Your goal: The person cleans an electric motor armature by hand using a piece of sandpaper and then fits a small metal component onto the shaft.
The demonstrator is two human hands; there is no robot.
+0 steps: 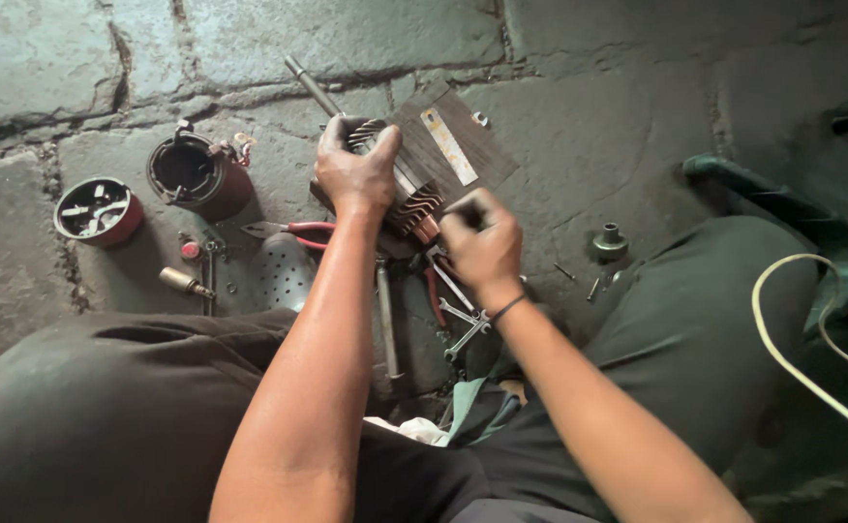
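Left hand (pixel 354 169) grips the rotor (pixel 400 189) lying on the wooden block (pixel 463 136). Right hand (pixel 482 242), closed on a small tool I cannot identify, works at the rotor's near end. Pliers (pixel 288 230) lie left of the block.

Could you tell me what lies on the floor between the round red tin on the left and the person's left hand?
In the head view, a dark red motor housing stands between the red tin and the left hand; red-handled pliers lie just below that line.
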